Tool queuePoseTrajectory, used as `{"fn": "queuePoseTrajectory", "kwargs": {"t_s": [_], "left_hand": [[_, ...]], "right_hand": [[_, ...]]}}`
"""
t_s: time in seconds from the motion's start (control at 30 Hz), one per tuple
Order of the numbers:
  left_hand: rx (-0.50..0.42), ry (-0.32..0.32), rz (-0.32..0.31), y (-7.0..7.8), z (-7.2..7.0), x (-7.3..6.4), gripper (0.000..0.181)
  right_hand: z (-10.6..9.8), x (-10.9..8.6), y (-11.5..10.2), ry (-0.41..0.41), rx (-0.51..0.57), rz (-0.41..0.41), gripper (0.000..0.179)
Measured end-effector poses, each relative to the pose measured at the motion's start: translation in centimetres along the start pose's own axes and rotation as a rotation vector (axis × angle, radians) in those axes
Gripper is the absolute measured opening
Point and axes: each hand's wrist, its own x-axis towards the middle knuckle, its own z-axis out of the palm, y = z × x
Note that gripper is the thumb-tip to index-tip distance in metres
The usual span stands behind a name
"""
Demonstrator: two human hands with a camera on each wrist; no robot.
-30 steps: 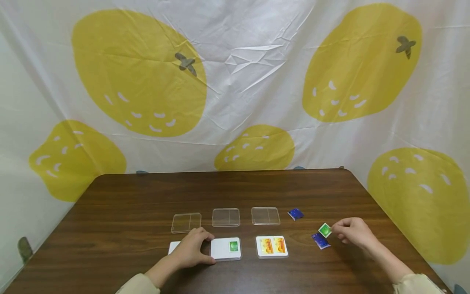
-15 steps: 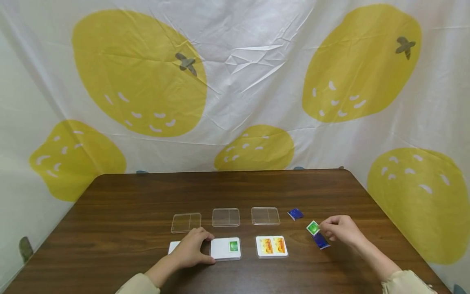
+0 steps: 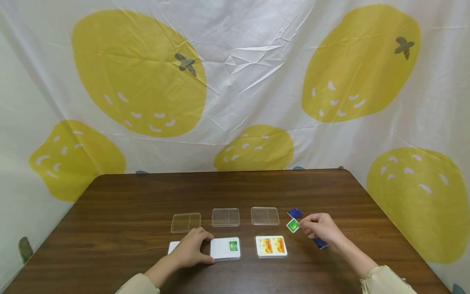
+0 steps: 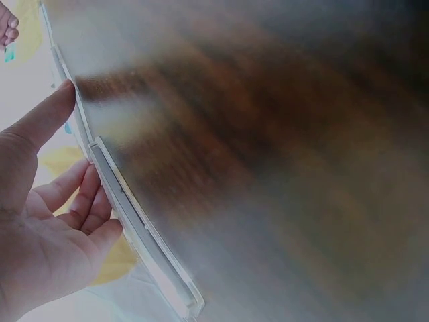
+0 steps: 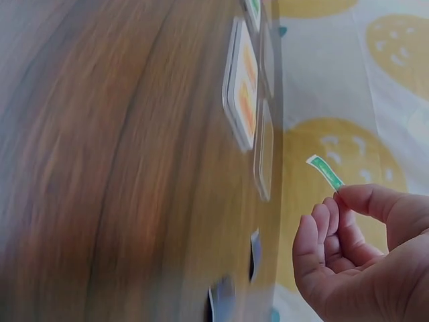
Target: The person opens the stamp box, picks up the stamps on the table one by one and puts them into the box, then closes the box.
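Observation:
My right hand (image 3: 324, 228) pinches a small green stamp (image 3: 293, 225) with a white border between thumb and index finger, above the table beside the blue stamps (image 3: 295, 213). In the right wrist view this stamp (image 5: 326, 172) looks slightly curved. My left hand (image 3: 192, 248) holds the left edge of the middle flat case (image 3: 219, 248), thumb at its near corner and index finger at its far one. White inside, that case bears another green stamp (image 3: 233, 246) on its right part. Under my left hand, a second white case (image 3: 173, 246) is mostly hidden.
A case with two orange-yellow stamps (image 3: 272, 246) lies right of the middle one. Behind stand three clear lids in a row: left (image 3: 186, 222), middle (image 3: 225, 217), right (image 3: 264, 216). More blue stamps (image 3: 320, 243) lie partly behind my right hand. A lemon-print curtain (image 3: 235, 90) hangs beyond the table.
My right hand has carried the green stamp leftward, from over the nearer blue stamps to just in front of the farther ones. The left hand has stayed in place on the case.

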Motion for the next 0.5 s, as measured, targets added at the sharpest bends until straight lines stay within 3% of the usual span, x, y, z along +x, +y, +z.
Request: {"fn": "queuePoseTrajectory", "kwargs": {"t_s": [0.5], "left_hand": [[0.003,-0.003,-0.007,-0.2,0.2,0.1,0.053]], "right_hand": [[6.4,0.3,-1.8,-0.047,0.066,-0.014,0.019]]}}
